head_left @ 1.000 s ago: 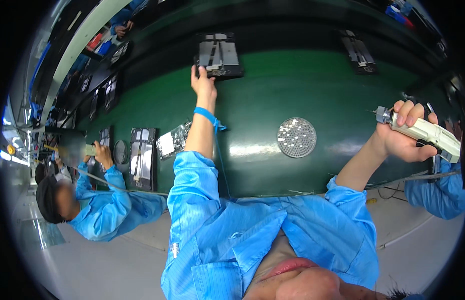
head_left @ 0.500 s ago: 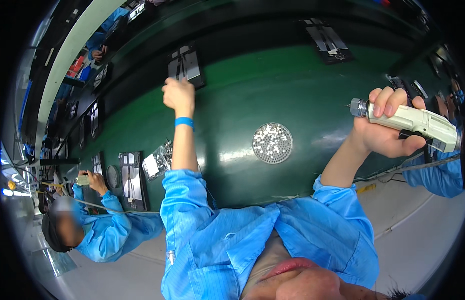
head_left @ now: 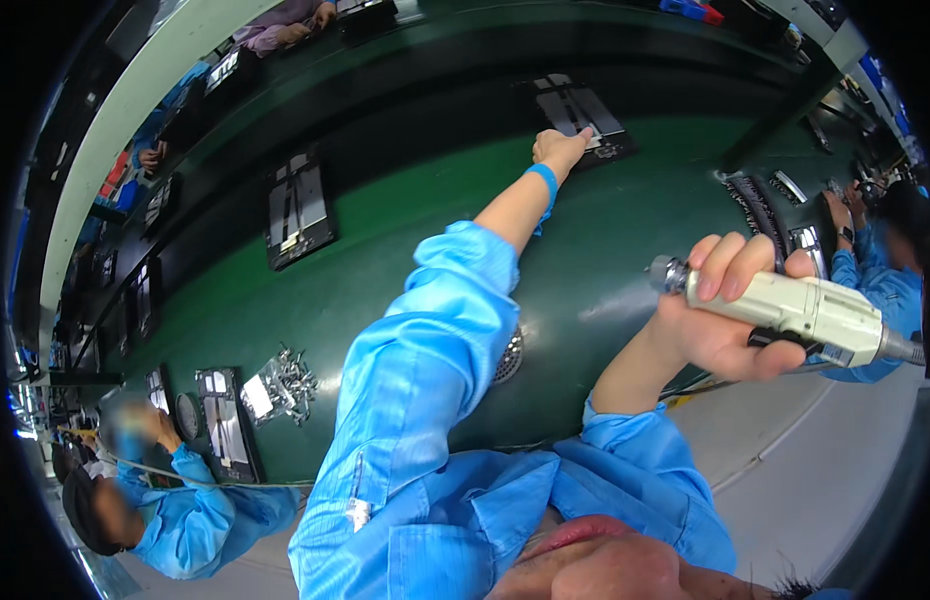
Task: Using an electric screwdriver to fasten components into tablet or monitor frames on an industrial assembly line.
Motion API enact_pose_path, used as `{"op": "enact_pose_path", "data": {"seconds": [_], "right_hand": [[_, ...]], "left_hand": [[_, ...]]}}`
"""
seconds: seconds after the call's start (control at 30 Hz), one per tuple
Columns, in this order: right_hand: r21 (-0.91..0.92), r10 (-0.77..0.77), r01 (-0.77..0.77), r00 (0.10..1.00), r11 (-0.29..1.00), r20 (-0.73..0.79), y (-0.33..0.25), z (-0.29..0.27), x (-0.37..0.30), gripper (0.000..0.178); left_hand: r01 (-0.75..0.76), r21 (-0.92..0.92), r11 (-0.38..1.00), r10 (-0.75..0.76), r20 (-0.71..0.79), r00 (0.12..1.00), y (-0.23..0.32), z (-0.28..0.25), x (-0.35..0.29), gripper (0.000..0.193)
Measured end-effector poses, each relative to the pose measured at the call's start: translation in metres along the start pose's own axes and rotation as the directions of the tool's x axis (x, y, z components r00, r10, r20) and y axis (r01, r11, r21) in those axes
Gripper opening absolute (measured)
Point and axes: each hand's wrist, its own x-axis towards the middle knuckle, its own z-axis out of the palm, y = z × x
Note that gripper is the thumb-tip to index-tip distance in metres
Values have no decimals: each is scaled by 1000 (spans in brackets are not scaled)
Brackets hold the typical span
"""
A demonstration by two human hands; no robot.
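Note:
My left hand (head_left: 562, 150), with a blue band round its wrist, reaches across to the near left edge of a flat black device (head_left: 585, 108) with silver-grey panels. Its thumb lies at the edge and the other fingers are curled, partly hidden. On the right, my right hand (head_left: 730, 310) is wrapped round a cream-coloured electric screwdriver (head_left: 805, 308), held above the green table with its metal tip pointing left. A similar flat device (head_left: 299, 210) lies farther left. Partly covered by my left sleeve is a round perforated tray (head_left: 510, 360) of small shiny pieces.
A clear bag of small metal parts (head_left: 283, 385) lies at the left, beside another flat device (head_left: 225, 420). A blue-sleeved co-worker (head_left: 195, 525) works there. At the right are dark strips (head_left: 755, 210) and another person (head_left: 885, 260). A pale beam (head_left: 85, 190) crosses the upper left.
My left hand has gone from the left flat device to the one on the right. The screwdriver in my right hand appears lower and farther left. The whole view has shifted.

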Motion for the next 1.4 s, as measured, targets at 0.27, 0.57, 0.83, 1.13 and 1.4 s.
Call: {"op": "enact_pose_path", "data": {"seconds": [0.27, 0.57, 0.83, 1.13, 1.4], "right_hand": [[148, 88, -96, 994, 984, 64, -1, 5, 8, 74], [267, 110, -95, 993, 959, -42, 6, 1, 3, 80], [92, -45, 36, 995, 995, 92, -21, 44, -18, 99], [-200, 122, -93, 983, 975, 135, -7, 59, -79, 77], [-163, 430, -409, 894, 898, 126, 41, 23, -164, 80]], "left_hand": [[199, -139, 970, -213, -101, 972, 9, 27, 41, 42], [-37, -500, 865, 13, -51, 999, 17, -59, 7, 24], [-276, -717, 640, 151, -235, 960, -128, -240, -219, 46], [-136, -780, 611, -72, -226, 972, -283, -276, -392, 52], [-176, -586, 791, 70, -198, 978, -314, -270, -403, 49]]}}
